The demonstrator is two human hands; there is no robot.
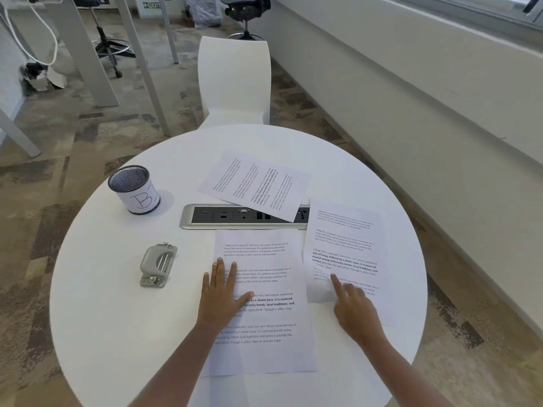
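Note:
Three printed sheets lie on a round white table (117,333). The near sheet (264,348) lies straight in front of me. My left hand (221,295) rests flat on its left part, fingers straight and spread. A second sheet (346,245) lies to the right, its lower left corner slightly lifted. My right hand (352,306) touches that sheet near the corner with the index finger stretched out and the other fingers curled. The third sheet (255,183) lies turned at an angle farther back, partly over the socket panel.
A silver socket panel (217,217) is set into the table's middle. A grey hole punch (158,264) sits to the left of the near sheet. A mesh pen cup (133,189) labelled "B" stands at the back left. A white chair (235,80) stands beyond the table.

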